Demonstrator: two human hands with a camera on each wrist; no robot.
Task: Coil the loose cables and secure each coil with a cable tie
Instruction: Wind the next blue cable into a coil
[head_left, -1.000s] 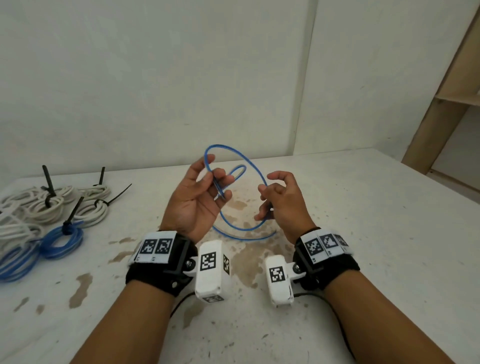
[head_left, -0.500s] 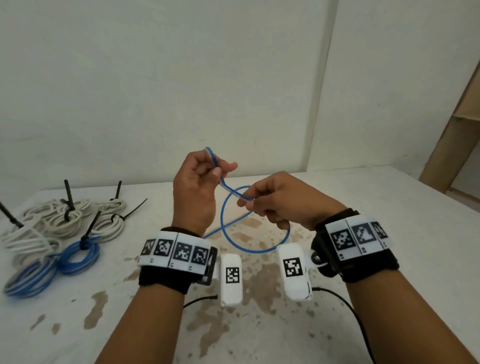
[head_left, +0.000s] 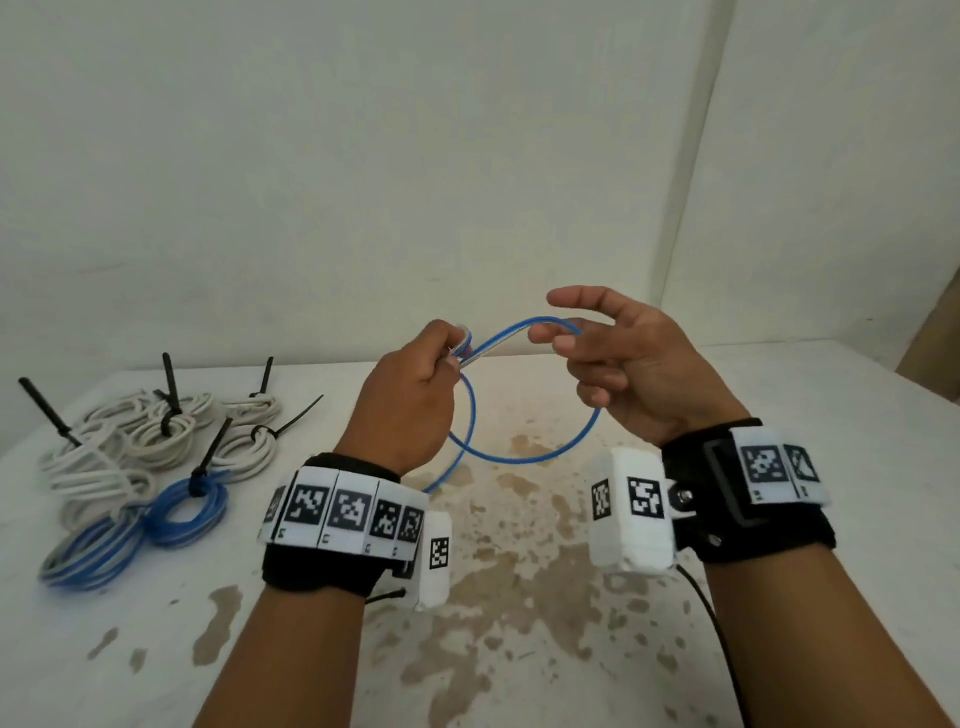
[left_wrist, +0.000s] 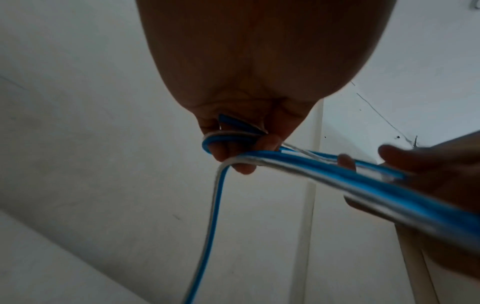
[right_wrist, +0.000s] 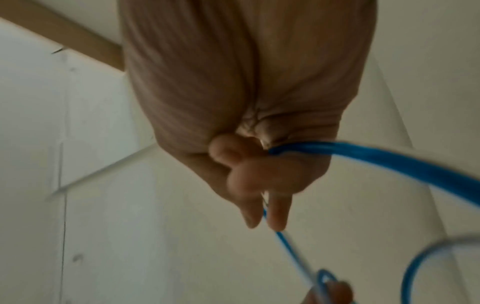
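Observation:
A loose blue cable (head_left: 524, 460) hangs in one wide loop between my hands above the stained white table (head_left: 810, 613). My left hand (head_left: 457, 358) grips small gathered turns of it at the fingertips, and one strand drops from them toward the table. In the left wrist view the blue cable (left_wrist: 218, 205) bends round the curled fingers of my left hand (left_wrist: 233, 148). My right hand (head_left: 561, 338) holds the loop's top with its index finger stretched out. In the right wrist view the blue cable (right_wrist: 389, 158) runs through the curled fingers of my right hand (right_wrist: 259, 185).
At the table's left lie several tied coils: white coils (head_left: 166, 436) and blue coils (head_left: 187, 506), each with a black cable tie (head_left: 171, 384) sticking up. A wall stands close behind the table. A wooden shelf post (head_left: 935, 338) shows at the right edge.
My right hand has moved right and up along the cable, spreading its fingers, so the loop between the hands is wider. My left hand keeps its grip on the gathered turns.

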